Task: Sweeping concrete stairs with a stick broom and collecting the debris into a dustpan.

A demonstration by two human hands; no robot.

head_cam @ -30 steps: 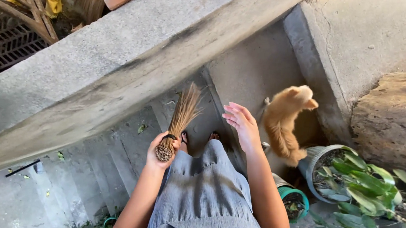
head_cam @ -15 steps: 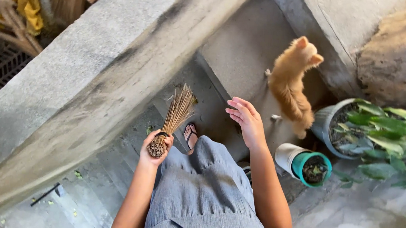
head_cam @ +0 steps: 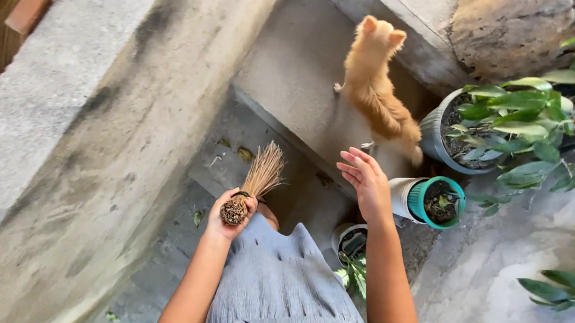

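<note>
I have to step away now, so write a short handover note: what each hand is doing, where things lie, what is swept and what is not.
Left hand: shut on a small stick broom, bristles pointing down at the lower concrete step.
Right hand: open, empty, fingers spread, raised near the orange cat climbing the upper step.
Teal-rimmed pot lies tipped beside the right hand; a larger potted plant stands behind it.
Done: cannot tell.
Left: dry leaves remain on the lower step.

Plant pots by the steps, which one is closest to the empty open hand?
The white pot with the teal rim, just beside the right hand; the grey pot sits farther up, beyond the cat.
</note>
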